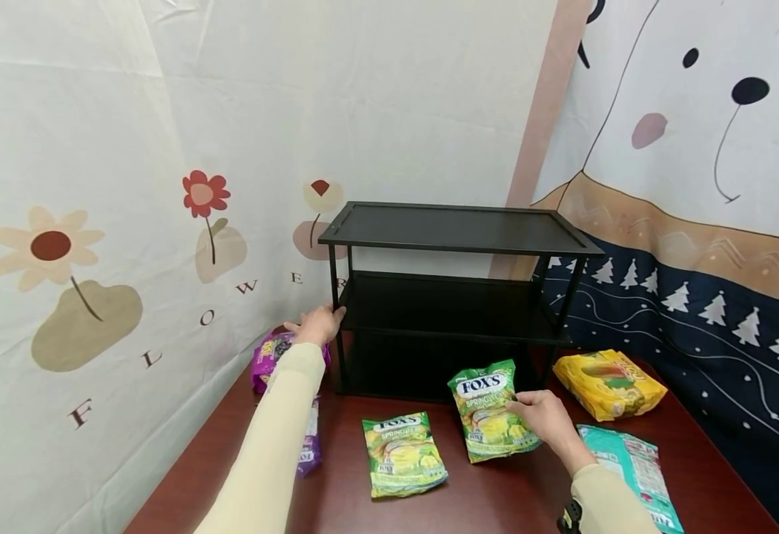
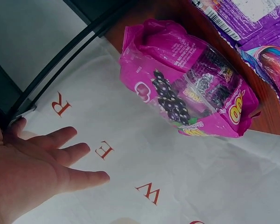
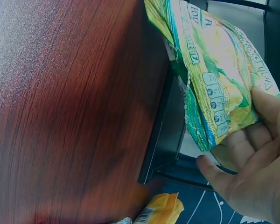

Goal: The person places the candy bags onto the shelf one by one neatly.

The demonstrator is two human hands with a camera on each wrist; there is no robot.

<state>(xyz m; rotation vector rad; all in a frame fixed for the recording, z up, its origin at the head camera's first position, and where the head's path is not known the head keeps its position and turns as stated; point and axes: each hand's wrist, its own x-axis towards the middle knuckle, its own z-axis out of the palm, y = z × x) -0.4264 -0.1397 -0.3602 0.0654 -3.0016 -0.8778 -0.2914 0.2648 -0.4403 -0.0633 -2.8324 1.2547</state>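
My right hand (image 1: 545, 423) holds up a green FOX'S candy bag (image 1: 485, 411) by its right side, in front of the black two-tier rack (image 1: 456, 226). In the right wrist view the thumb lies on the bag's front (image 3: 228, 70), with fingers behind it. My left hand (image 1: 319, 326) is at the rack's left post; in the left wrist view this hand (image 2: 37, 172) has its thumb and index finger at the frame, the other fingers spread. A second green FOX'S candy bag (image 1: 405, 456) lies on the table before the rack.
Beyond my left arm sit a purple grape candy bag (image 1: 270, 360) and another purple bag (image 1: 310, 445), partly hidden by the sleeve. To the right lie a yellow candy bag (image 1: 609, 384) and a teal bag (image 1: 632, 471) on the reddish-brown table (image 1: 482, 508). A printed cloth (image 1: 389, 96) hangs behind.
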